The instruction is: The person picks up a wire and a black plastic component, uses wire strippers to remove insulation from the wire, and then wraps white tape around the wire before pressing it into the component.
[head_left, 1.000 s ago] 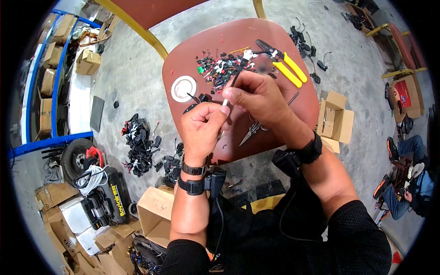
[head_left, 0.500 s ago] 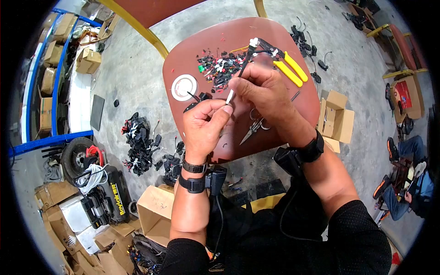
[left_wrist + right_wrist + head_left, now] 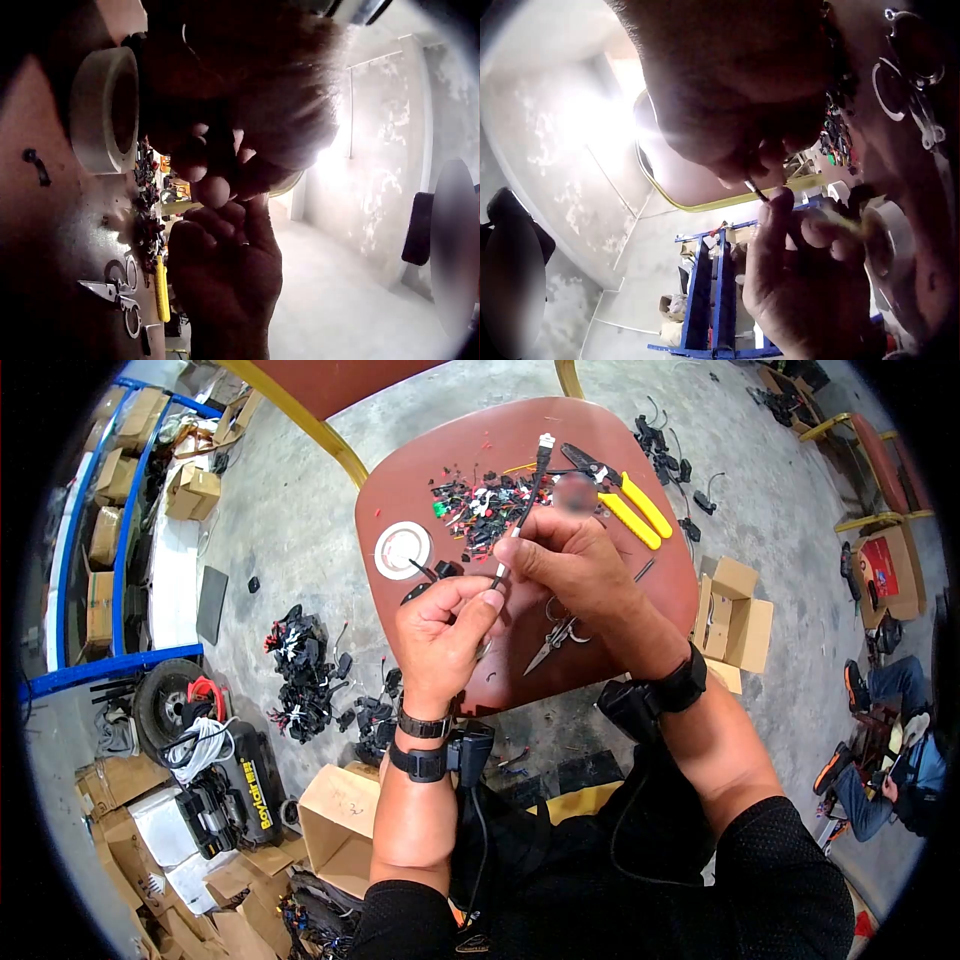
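Note:
A black cable (image 3: 527, 506) with a white connector (image 3: 546, 441) at its upper end slants over the seat. The right hand (image 3: 572, 565) pinches it between thumb and curled index finger. Just below, a white band (image 3: 500, 570) shows on the cable, and the left hand (image 3: 440, 635) pinches the cable under that band. In the right wrist view a short dark length of cable (image 3: 757, 191) shows between the fingertips of the right hand (image 3: 735, 97) and the left hand (image 3: 810, 277). Fingers hide the gripped parts.
On the brown chair seat (image 3: 420, 470) lie a pile of small connector pieces (image 3: 480, 510), yellow-handled pliers (image 3: 628, 525), scissors (image 3: 548, 648) and a white tape roll (image 3: 402, 551). Black cable bundles (image 3: 305, 675) and an open cardboard box (image 3: 340, 825) are on the floor.
The white connector end has risen and shifted, and the cable now stands straighter above the right hand. More cable with the white band shows between the hands, which have moved slightly.

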`<state>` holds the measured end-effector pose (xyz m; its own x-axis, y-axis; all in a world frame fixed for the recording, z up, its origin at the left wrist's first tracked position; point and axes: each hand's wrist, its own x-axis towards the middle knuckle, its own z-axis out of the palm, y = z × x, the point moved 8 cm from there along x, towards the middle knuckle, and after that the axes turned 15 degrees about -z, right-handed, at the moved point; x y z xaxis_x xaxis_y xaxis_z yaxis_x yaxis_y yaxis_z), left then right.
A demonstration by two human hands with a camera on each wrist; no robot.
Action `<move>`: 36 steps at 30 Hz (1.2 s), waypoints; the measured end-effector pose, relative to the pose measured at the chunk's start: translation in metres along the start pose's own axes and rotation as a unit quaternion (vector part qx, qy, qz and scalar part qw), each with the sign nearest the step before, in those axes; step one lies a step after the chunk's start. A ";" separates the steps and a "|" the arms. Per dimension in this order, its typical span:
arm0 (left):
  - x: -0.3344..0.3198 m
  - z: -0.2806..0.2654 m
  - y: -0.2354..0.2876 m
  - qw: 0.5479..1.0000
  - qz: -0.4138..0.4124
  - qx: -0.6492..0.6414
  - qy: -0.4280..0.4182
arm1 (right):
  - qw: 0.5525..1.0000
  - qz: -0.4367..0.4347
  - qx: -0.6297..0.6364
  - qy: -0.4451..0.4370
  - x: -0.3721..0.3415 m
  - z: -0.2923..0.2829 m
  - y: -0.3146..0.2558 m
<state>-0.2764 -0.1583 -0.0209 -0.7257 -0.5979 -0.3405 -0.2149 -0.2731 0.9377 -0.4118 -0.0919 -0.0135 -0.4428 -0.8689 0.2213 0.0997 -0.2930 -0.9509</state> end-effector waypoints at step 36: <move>0.001 0.000 -0.005 0.997 -0.041 -0.046 -0.042 | 1.000 -0.008 -0.002 -0.003 0.001 0.004 -0.008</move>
<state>-0.2765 -0.1574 -0.0255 -0.7607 -0.5070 -0.4053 -0.2178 -0.3888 0.8952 -0.4091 -0.0917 -0.0046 -0.4387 -0.8667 0.2375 0.0884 -0.3046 -0.9484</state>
